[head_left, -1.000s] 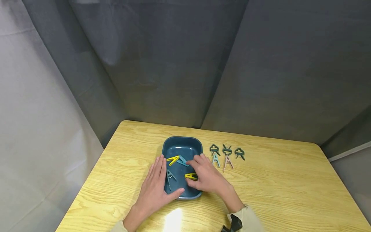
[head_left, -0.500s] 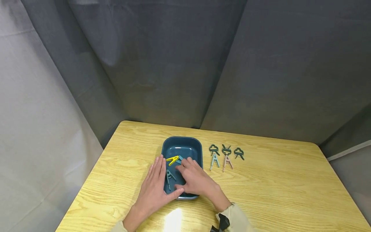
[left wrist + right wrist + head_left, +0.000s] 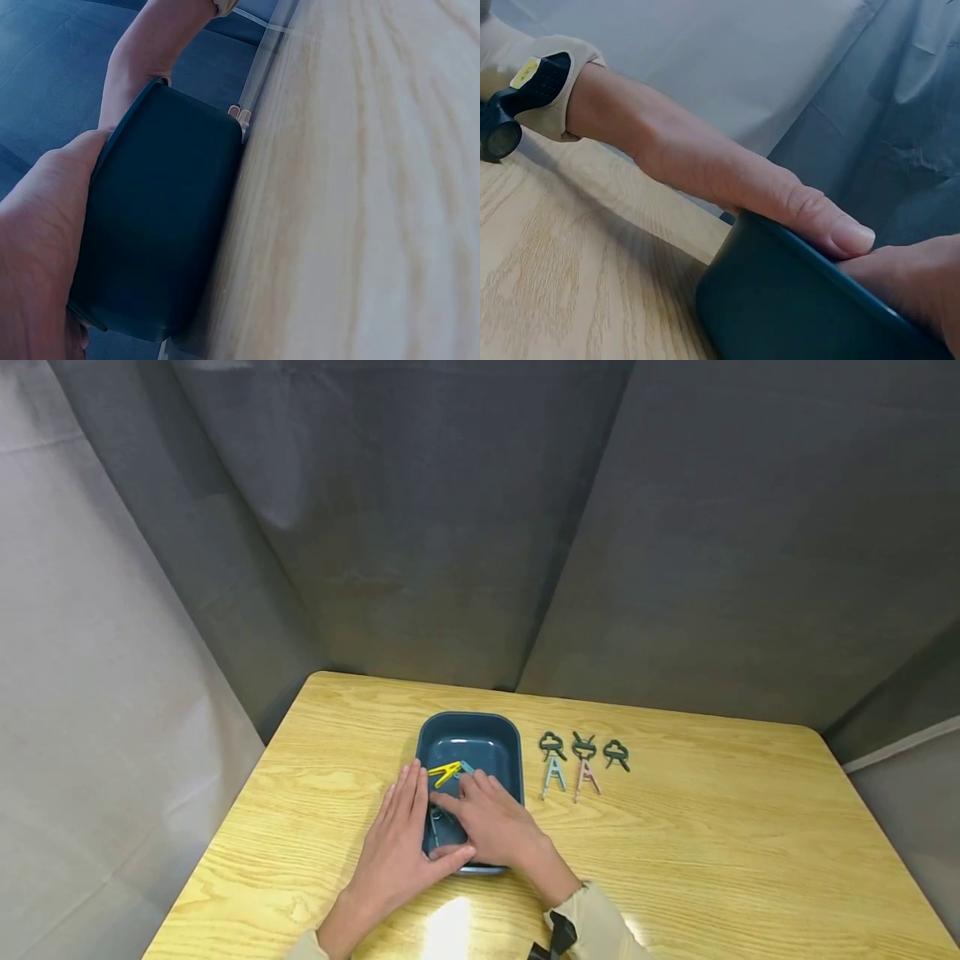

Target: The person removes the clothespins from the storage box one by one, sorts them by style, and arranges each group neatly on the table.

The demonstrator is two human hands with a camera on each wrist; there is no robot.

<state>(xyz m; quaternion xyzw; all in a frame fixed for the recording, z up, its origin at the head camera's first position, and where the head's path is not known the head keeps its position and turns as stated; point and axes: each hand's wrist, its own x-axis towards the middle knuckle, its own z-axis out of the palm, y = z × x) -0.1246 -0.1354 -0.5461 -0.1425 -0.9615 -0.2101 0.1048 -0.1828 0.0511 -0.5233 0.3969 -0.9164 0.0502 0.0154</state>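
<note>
In the head view a dark blue plastic bin (image 3: 468, 725) stands on the table. My left hand (image 3: 393, 839) lies along its left rim with straight fingers, its thumb over the front rim. My right hand (image 3: 498, 827) reaches inside the bin, index finger and thumb spread apart around a dark green clothespin (image 3: 435, 831), which they partly cover. Just beyond the fingers lie a yellow clothespin (image 3: 445, 773) and the tip of a blue clothespin (image 3: 467, 767). The bin's right front floor is hidden under the right hand.
Right of the bin, a row of dark green clips (image 3: 584, 748) lies on the wooden table (image 3: 712, 827). Below them are a light blue clothespin (image 3: 553, 775) and a pink clothespin (image 3: 587, 779). Grey curtains (image 3: 420, 527) hang behind the table.
My right hand has moved left across the bin, from a yellow and black clothespin, now hidden, to the dark green one. The left hand has stayed on the rim.
</note>
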